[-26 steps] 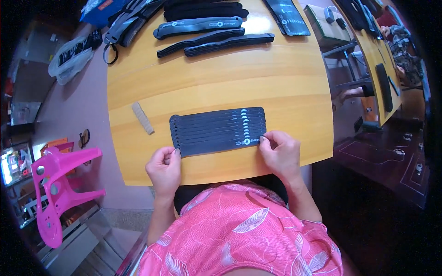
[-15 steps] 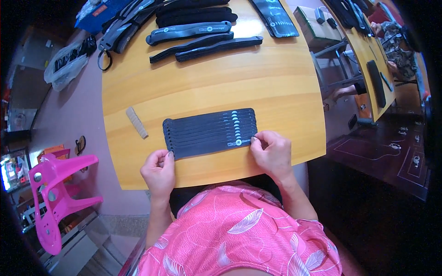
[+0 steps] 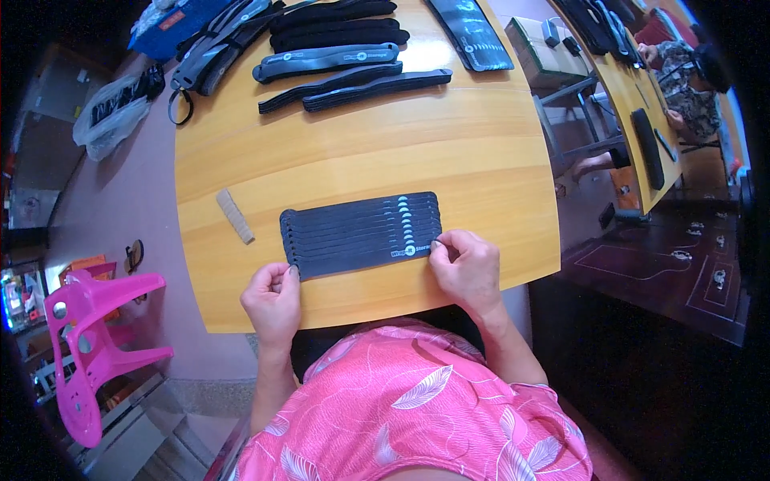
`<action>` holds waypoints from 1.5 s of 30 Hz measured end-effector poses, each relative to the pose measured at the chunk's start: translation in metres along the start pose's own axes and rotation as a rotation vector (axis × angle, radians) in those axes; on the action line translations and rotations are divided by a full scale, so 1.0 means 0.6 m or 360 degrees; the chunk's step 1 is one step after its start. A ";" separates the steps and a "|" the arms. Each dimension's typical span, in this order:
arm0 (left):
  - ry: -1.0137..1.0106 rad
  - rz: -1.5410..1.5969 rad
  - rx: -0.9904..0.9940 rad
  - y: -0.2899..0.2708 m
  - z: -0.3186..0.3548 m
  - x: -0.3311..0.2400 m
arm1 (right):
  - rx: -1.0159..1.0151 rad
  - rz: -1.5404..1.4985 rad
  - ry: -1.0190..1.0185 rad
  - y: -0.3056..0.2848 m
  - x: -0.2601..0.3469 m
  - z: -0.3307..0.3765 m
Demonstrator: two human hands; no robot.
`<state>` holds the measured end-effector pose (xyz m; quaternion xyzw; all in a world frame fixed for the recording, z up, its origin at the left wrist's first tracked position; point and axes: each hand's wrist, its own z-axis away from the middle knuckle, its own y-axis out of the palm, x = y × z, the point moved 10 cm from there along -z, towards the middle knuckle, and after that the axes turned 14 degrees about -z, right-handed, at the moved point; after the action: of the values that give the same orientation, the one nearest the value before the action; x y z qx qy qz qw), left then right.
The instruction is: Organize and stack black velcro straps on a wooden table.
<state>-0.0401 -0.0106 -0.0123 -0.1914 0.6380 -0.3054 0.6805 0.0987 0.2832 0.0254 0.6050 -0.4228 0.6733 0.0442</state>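
Note:
A row of flat black straps (image 3: 345, 232) lies fanned out on the wooden table in front of me, each overlapping the one beside it. White printing shows toward their right ends. My left hand (image 3: 274, 301) pinches the left end of the nearest strap between thumb and finger. At that strap's right end, my right hand (image 3: 468, 268) closes thumb and forefinger on the corner. The strap is held out straight along the near edge of the row. To the left of the row lies a small beige stack of strips (image 3: 235, 216).
Bundles of black and grey straps (image 3: 329, 64) lie along the table's far side, with a dark printed pack (image 3: 472, 36) at far right. A pink plastic stool (image 3: 88, 337) is on the left. To the right, a person (image 3: 690, 88) sits at another table, beyond a carton (image 3: 545, 52).
The whole view has shifted slightly. Both hands keep their pinch on the nearest strap, and the row of straps looks the same.

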 end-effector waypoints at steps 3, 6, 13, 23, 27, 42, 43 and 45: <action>-0.0012 0.0032 0.0004 0.001 0.000 0.001 | -0.0003 0.0007 -0.0004 0.000 -0.001 0.000; 0.0004 0.0029 0.0004 0.001 0.000 -0.002 | -0.0009 -0.0003 0.0024 -0.002 -0.002 0.001; 0.0010 0.0028 -0.0018 0.001 0.002 0.000 | -0.0010 -0.0015 0.0084 0.001 -0.005 0.001; 0.0055 -0.0047 -0.0043 0.001 0.003 -0.001 | -0.0001 0.0006 0.0079 0.001 -0.005 -0.002; 0.0074 -0.0070 -0.0049 0.001 0.004 -0.003 | 0.0003 0.0005 0.0084 0.000 -0.005 -0.003; 0.0019 -0.0029 -0.0027 0.001 0.003 -0.006 | 0.0007 0.0046 0.0016 0.001 -0.003 -0.002; 0.0002 -0.0020 -0.0024 0.001 0.003 -0.004 | 0.0008 0.0054 0.0009 0.002 -0.002 -0.002; 0.0015 -0.0025 -0.0038 0.001 0.002 0.002 | 0.0010 0.0060 0.0024 0.002 -0.003 -0.002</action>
<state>-0.0387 -0.0109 -0.0134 -0.2031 0.6432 -0.3038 0.6728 0.0977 0.2840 0.0232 0.5920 -0.4316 0.6798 0.0328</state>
